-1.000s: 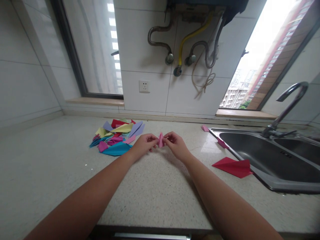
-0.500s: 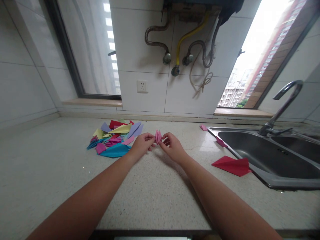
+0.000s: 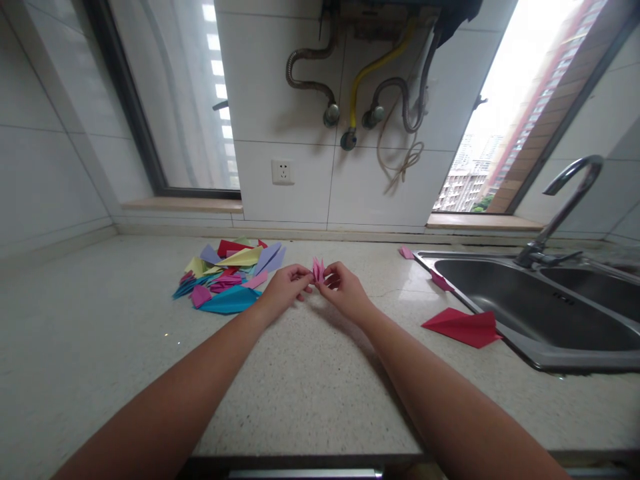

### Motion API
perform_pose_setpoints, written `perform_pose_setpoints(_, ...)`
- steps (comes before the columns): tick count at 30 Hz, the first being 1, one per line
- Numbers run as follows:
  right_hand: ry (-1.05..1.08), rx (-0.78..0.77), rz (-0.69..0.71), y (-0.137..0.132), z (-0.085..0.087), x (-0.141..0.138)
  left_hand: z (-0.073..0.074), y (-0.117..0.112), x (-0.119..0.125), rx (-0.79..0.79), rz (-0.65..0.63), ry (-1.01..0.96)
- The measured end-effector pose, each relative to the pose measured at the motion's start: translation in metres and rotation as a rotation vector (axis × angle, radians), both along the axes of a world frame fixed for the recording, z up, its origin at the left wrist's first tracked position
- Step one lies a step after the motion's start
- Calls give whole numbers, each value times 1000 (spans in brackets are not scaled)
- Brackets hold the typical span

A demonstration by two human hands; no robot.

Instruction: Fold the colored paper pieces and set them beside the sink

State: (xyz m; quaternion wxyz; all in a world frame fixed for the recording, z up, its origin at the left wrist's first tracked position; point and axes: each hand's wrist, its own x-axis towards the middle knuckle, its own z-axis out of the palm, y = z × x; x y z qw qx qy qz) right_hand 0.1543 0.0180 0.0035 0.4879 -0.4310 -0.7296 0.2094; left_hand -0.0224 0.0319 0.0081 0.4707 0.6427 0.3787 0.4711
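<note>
Between my two hands is a small piece of folded pink paper [image 3: 319, 270], its pointed layers standing upright. My left hand [image 3: 287, 287] pinches its left side with thumb and forefinger. On the other side my right hand [image 3: 345, 288] grips it with the fingertips. The exact folded shape is too small to make out. To the left of my left hand lies a pile of folded papers [image 3: 225, 263] in yellow, purple, red, pink and blue. A blue paper plane [image 3: 227, 301] lies at the front of that pile.
A red paper plane [image 3: 463, 327] lies on the counter [image 3: 300, 400] at the right, its tail at the rim of the steel sink [image 3: 543, 357]. Two small pink folded papers, one a darker piece [image 3: 441, 281], lie by the sink's left edge. A faucet [image 3: 575, 193] rises behind.
The pink paper's upper points stand slightly more spread apart. Both hands keep their hold in nearly the same place. The view has shifted slightly.
</note>
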Motion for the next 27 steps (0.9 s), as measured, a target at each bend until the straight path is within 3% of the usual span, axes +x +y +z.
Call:
perform_pose_setpoints(9, 132, -70, 77, 7, -6, 3, -1, 0, -3, -6, -26, -2)
perform_pose_setpoints(16, 343, -170, 247, 7, -1, -1, -2, -1, -5, 20, -53, 18)
perform_pose_setpoints(21, 432, -292, 261, 4, 3, -2, 0, -1, -5, 36, -33, 18)
perform_pose_setpoints(27, 396, -312, 241, 3, 3, -2, -1, 4, -5, 8, 12, -33)
